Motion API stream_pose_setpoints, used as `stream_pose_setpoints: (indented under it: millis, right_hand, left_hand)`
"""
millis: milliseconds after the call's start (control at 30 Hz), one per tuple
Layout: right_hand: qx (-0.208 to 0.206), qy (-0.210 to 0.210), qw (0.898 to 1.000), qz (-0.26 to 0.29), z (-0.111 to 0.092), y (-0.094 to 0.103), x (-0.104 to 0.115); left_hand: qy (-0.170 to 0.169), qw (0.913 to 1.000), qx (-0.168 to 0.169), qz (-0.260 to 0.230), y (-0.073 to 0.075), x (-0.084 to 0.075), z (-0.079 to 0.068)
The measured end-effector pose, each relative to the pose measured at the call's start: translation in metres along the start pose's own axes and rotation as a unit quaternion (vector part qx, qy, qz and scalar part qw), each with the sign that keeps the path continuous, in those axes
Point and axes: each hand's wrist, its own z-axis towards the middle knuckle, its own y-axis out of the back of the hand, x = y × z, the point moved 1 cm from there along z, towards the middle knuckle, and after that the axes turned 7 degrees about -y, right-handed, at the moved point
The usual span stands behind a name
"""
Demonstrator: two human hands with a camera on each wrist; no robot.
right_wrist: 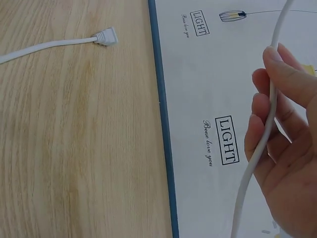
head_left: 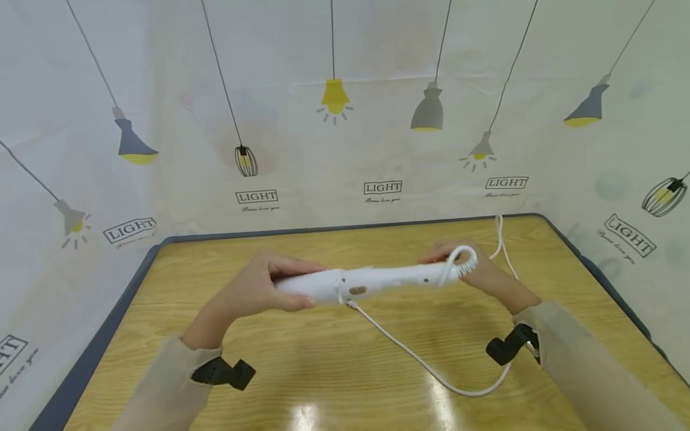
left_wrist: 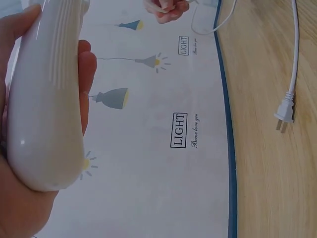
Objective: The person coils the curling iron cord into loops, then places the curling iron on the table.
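A white hair straightener (head_left: 388, 280) is held level above the table. My left hand (head_left: 259, 284) grips its smooth, rounded end, thumb on the near side; the ribbed body fills the left side of the left wrist view. At the other end, a white cord (right_wrist: 242, 191) leaves through a coiled sleeve (head_left: 466, 263) and bends back. My right hand (right_wrist: 292, 109) holds this cord between thumb and fingers; in the head view that hand is partly hidden behind the straightener's end. The two-prong plug (left_wrist: 285, 110) shows just below the straightener's body.
Under both hands is a wooden table (head_left: 302, 359) with a dark blue edge (head_left: 356, 227). A lamp-printed backdrop (head_left: 302, 149) surrounds its back and sides. Cord slack (head_left: 463, 392) loops low at the right, and another loop (head_left: 500, 230) shows by the back right edge.
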Motion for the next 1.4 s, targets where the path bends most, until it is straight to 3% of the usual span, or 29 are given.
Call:
stream_pose_setpoints:
  millis: [67,100,233,333,467,600,967,1300,1400]
  right_hand:
    - [0.012,0.015,1.000,-0.014,0.004,0.002,0.001]
    - [0.020,0.003,1.000,-0.001,0.006,0.003,0.001]
    - [0.018,-0.052,0.998,-0.034,0.010,0.009,0.008]
    - [0.021,-0.060,0.997,-0.040,0.014,0.013,0.015]
    - [0.020,-0.043,0.998,-0.048,0.018,0.020,0.025]
    - [0.006,-0.021,0.997,-0.076,0.020,0.027,0.036]
    - [-0.008,0.005,0.988,-0.157,0.008,0.033,0.070]
    - [-0.058,0.024,0.977,-0.205,-0.018,0.016,0.097]
    - [-0.064,0.054,0.973,-0.213,-0.026,0.010,0.101]
  left_hand:
    - [0.003,0.9997,0.024,-0.008,-0.004,0.002,-0.003]
    - [0.002,0.9994,0.032,-0.014,-0.006,0.003,-0.004]
    - [-0.003,0.9981,0.059,-0.019,-0.012,0.007,-0.008]
    - [0.001,0.9968,0.080,-0.009,-0.017,0.009,-0.010]
    - [0.012,0.9946,0.102,0.007,-0.023,0.013,-0.010]
    - [0.015,0.9939,0.105,0.031,-0.026,0.020,-0.009]
    - [0.067,0.9905,0.063,0.102,-0.027,0.042,-0.008]
    - [0.121,0.9783,-0.020,0.167,-0.019,0.050,-0.002]
    - [0.136,0.9742,-0.049,0.173,-0.016,0.048,-0.001]
